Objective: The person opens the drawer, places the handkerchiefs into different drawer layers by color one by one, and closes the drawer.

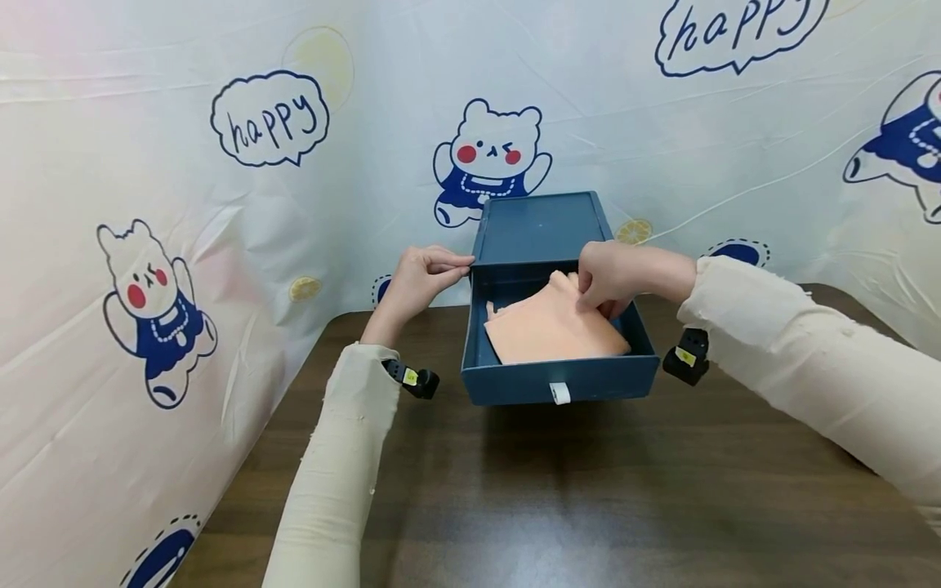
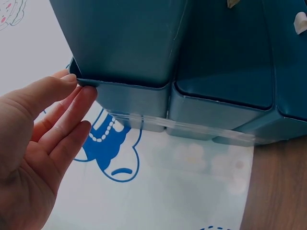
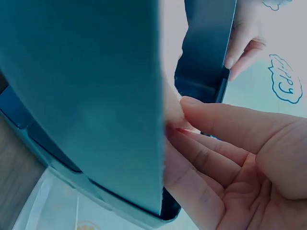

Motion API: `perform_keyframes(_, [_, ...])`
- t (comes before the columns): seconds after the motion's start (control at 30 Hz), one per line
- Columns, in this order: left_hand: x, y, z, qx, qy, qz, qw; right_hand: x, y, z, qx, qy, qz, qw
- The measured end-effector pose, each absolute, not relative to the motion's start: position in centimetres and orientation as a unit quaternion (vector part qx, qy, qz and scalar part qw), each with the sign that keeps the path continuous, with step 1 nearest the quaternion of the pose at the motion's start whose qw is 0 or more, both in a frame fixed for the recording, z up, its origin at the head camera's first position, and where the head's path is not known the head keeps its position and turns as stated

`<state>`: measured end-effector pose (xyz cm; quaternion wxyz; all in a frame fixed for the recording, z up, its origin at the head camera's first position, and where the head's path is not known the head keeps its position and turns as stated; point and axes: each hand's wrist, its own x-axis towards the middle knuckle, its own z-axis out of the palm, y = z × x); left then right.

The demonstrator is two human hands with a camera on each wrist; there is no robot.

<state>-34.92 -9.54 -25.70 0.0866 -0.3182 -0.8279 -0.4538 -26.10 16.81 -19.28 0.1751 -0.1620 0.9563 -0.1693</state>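
A dark blue drawer [image 1: 562, 380] with a small white pull tab [image 1: 559, 393] stands pulled out of a blue drawer cabinet [image 1: 540, 229]. In it lies a peach folded garment [image 1: 551, 327], with a thin strap-like end at its left; its exact kind is unclear. My right hand [image 1: 610, 273] pinches the garment's upper right part between thumb and fingers; the right wrist view shows this pinch [image 3: 216, 148] behind the drawer's side. At the cabinet's front left corner, my left hand [image 1: 426, 278] pinches the rim with thumb and fingertips, also seen in the left wrist view [image 2: 53, 124].
Below the open drawer, the left wrist view shows more stacked drawers [image 2: 225, 52]. The cabinet stands at the back of a brown wooden table [image 1: 588, 490], close to a printed cloth backdrop [image 1: 382, 122]. Black wrist cameras [image 1: 416, 380] hang beneath both sleeves.
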Motion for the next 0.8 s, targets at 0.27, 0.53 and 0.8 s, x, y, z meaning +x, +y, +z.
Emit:
perform_keyframes(0.27, [-34.9,-9.6,-25.7,-0.314,-0.829,-0.453,0.091,-25.6,17.5,-18.9,-0.159,0.956,-0.187,0.161])
perform_keyframes(0.53, [-34.9,-9.5,-25.8,-0.319,-0.828,-0.450,0.097,-25.1,18.0,-18.4,-0.167,0.956,-0.186,0.156])
perform_keyframes(0.8, [-34.8,-9.5,-25.8,-0.318,-0.829,-0.450,0.095,-24.2,18.6,-17.8,-0.176,0.958,-0.184,0.129])
